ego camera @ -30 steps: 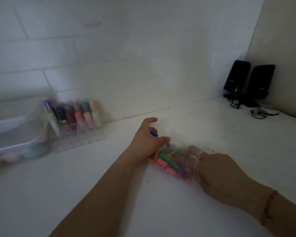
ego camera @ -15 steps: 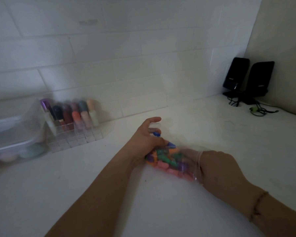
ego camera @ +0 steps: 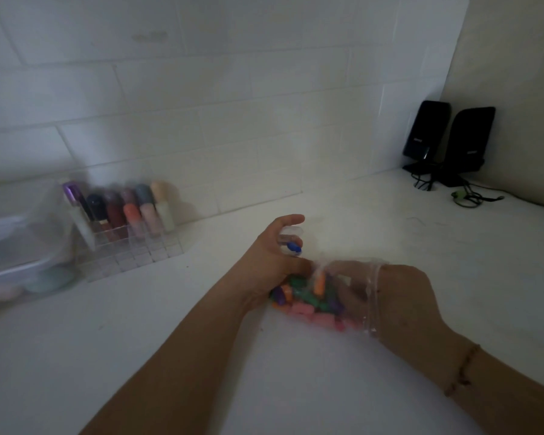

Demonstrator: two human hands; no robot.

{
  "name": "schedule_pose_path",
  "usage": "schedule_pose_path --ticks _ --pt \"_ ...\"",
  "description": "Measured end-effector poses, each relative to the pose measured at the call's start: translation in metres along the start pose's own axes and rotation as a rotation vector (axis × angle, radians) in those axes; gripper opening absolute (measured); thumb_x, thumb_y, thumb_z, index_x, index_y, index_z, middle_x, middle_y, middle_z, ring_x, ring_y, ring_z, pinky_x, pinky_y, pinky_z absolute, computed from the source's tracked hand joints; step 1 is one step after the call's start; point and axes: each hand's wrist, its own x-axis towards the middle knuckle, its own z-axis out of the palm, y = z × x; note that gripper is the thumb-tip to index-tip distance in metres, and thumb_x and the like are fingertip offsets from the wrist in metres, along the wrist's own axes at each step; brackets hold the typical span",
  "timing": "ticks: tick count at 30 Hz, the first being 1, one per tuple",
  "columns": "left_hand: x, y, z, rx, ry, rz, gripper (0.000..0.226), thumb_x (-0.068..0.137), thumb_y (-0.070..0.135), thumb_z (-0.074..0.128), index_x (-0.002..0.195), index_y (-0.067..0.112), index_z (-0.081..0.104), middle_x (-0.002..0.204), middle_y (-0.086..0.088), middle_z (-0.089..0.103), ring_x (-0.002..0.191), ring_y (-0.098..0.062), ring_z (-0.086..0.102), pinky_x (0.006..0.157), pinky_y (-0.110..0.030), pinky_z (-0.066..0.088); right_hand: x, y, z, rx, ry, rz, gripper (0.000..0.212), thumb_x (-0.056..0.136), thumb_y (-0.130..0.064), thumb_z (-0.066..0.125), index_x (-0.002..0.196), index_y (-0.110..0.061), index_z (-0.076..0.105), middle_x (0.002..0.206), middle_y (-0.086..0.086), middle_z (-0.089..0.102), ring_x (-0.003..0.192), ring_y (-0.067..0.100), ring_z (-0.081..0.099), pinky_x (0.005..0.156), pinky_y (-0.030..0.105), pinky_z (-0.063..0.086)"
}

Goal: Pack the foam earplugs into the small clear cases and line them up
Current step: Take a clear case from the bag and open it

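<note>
A clear plastic bag point(ego camera: 372, 312) full of coloured foam earplugs point(ego camera: 305, 306) lies on the white counter in front of me. My left hand point(ego camera: 272, 257) rests on the bag's far end. Its fingers curl round a small clear case point(ego camera: 291, 238) with a blue earplug point(ego camera: 292, 247) in it. My right hand point(ego camera: 402, 296) is inside the bag through its mouth, and the fingers show through the plastic. They pinch an orange earplug point(ego camera: 320, 282) that stands upright among the others.
A clear acrylic organiser point(ego camera: 129, 246) with several lipstick tubes stands at the back left, beside a clear plastic box point(ego camera: 10, 246). Two black speakers point(ego camera: 449, 139) with tangled cables sit in the back right corner. A tiled wall closes off the back.
My right hand has pushed deeper into the bag, and an orange earplug now stands up at its fingertips. The left hand keeps its hold on the case.
</note>
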Motion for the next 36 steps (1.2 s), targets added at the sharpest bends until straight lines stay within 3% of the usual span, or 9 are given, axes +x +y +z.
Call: schedule_pose_path --ticks 2,5,8,13,15,20,26,32,36 --pt "0.002 0.0 -0.008 -0.034 0.053 -0.003 0.068 0.074 -0.011 0.072 0.128 0.024 0.051 0.106 -0.01 0.049 0.048 -0.01 0.052 0.04 -0.02 0.046 0.002 0.006 0.004 0.05 -0.021 -0.012 0.012 0.089 -0.024 0.061 0.087 -0.029 0.072 0.061 -0.021 0.062 0.063 -0.006 0.063 0.059 0.008 0.047" --pt "0.009 -0.003 -0.023 -0.109 0.133 0.001 0.069 0.071 -0.015 0.073 0.126 0.021 0.054 0.103 -0.01 0.049 0.066 -0.017 0.054 0.058 -0.028 0.052 -0.002 0.012 0.005 -0.025 0.136 -0.107 0.01 0.079 -0.017 0.074 0.085 -0.024 0.077 0.074 -0.025 0.062 0.071 0.002 0.061 0.07 0.0 0.042" --pt "0.012 -0.005 -0.033 -0.107 0.209 0.017 0.067 0.072 -0.015 0.072 0.127 0.02 0.054 0.099 -0.006 0.05 0.069 -0.017 0.054 0.059 -0.025 0.052 -0.007 0.016 0.007 -0.066 0.123 -0.111 0.017 0.076 -0.029 0.072 0.089 -0.038 0.069 0.091 -0.019 0.066 0.079 0.002 0.064 0.068 0.019 0.052" --pt "0.014 -0.006 -0.038 -0.164 0.258 0.026 0.061 0.075 -0.016 0.068 0.124 0.018 0.054 0.091 -0.005 0.052 0.067 -0.016 0.054 0.064 -0.028 0.054 -0.014 0.007 0.007 0.008 0.023 -0.033 0.014 0.074 -0.042 0.064 0.087 -0.038 0.065 0.069 -0.021 0.061 0.052 -0.01 0.045 0.053 0.012 0.029" --pt "0.013 -0.006 -0.037 -0.179 0.249 0.045 0.056 0.076 -0.009 0.071 0.123 0.02 0.055 0.086 -0.004 0.053 0.062 -0.014 0.052 0.054 -0.024 0.048 -0.018 0.003 0.009 0.021 -0.004 -0.034 0.025 0.07 -0.052 0.052 0.09 -0.042 0.063 0.06 -0.02 0.055 0.049 -0.006 0.043 0.051 0.018 0.03" --pt "0.006 0.014 -0.034 -0.241 0.36 0.083 0.03 0.085 0.027 0.068 0.114 0.027 0.062 0.095 -0.002 0.06 0.085 -0.017 0.06 0.077 -0.031 0.048 -0.021 -0.001 -0.017 -0.013 0.03 -0.039 0.009 0.072 -0.044 0.069 0.078 -0.041 0.063 0.068 -0.036 0.059 0.049 -0.008 0.049 0.051 0.008 0.03" --pt "-0.033 0.038 0.015 -0.799 -0.086 0.046 0.033 0.091 0.032 0.054 0.112 0.007 0.06 0.078 -0.003 0.048 0.063 -0.011 0.041 0.06 -0.021 0.035 -0.021 -0.003 -0.053 0.28 0.306 -0.063 0.019 0.071 -0.029 0.075 0.085 -0.038 0.065 0.075 -0.024 0.066 0.035 0.008 0.041 0.037 0.016 0.038" --pt "-0.05 0.031 0.052 -0.497 -0.132 0.01 0.05 0.089 0.041 0.043 0.118 0.006 0.064 0.098 -0.013 0.061 0.087 -0.027 0.058 0.08 -0.038 0.048 -0.027 -0.013 -0.044 0.215 0.401 -0.284 0.012 0.086 -0.035 0.062 0.093 -0.025 0.066 0.083 -0.03 0.059 0.058 0.004 0.056 0.047 0.019 0.044" --pt "-0.051 0.03 0.052 -0.374 -0.125 -0.007 0.047 0.093 0.039 0.039 0.119 0.009 0.064 0.099 -0.006 0.066 0.09 -0.02 0.064 0.084 -0.037 0.047 -0.024 -0.005 -0.039 0.152 0.357 -0.288 0.02 0.09 -0.035 0.055 0.106 -0.031 0.065 0.097 -0.029 0.059 0.074 0.0 0.059 0.052 0.013 0.045"
